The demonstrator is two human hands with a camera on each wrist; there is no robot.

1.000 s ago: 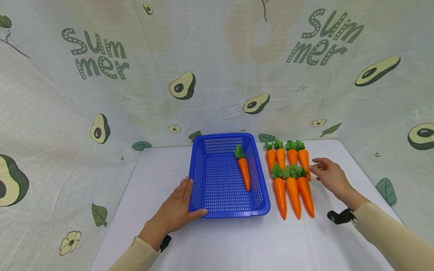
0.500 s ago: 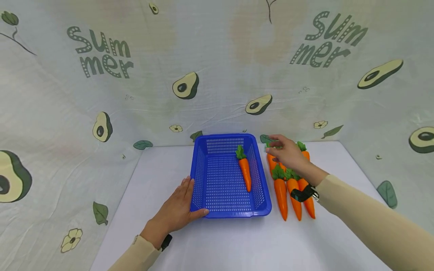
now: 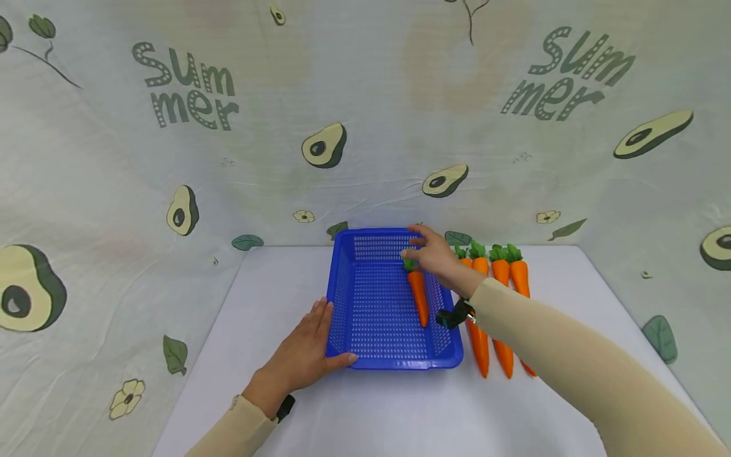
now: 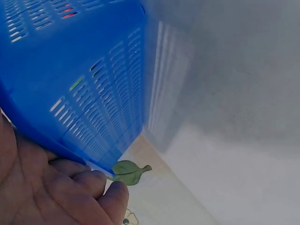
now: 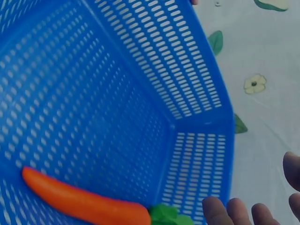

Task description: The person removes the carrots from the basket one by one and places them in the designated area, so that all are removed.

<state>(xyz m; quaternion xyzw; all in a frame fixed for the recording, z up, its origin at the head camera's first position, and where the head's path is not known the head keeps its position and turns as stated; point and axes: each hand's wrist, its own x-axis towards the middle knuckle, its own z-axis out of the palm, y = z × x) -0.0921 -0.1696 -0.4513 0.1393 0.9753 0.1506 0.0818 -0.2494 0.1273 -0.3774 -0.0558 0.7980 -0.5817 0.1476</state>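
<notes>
The blue basket (image 3: 377, 304) sits on the white tabletop (image 3: 400, 406), and everything else is easiest to place off that. The left hand (image 3: 305, 355) is pressed against the basket's near left corner, fingers (image 4: 101, 187) lying along the outside wall and the thumb hooked along the front edge, so it's gripping that corner. The right hand (image 3: 436, 257) hangs over the far right part of the basket, right above the leafy top of the carrot in the basket (image 3: 419, 297). Its fingers (image 5: 234, 211) are spread and relaxed, not holding anything; I honestly can't tell if they're touching the green leaves or just above them. That carrot lies along the basket's right inner wall, leaves toward the far end and tip toward the near end.

Just outside the basket's right wall are the rest of the carrots (image 3: 502, 279), lined up side by side on the tabletop, leaves pointing away from the person, partly hidden by the right sleeve (image 3: 559, 362). Behind the basket hangs an avocado-print backdrop (image 3: 320, 146).
</notes>
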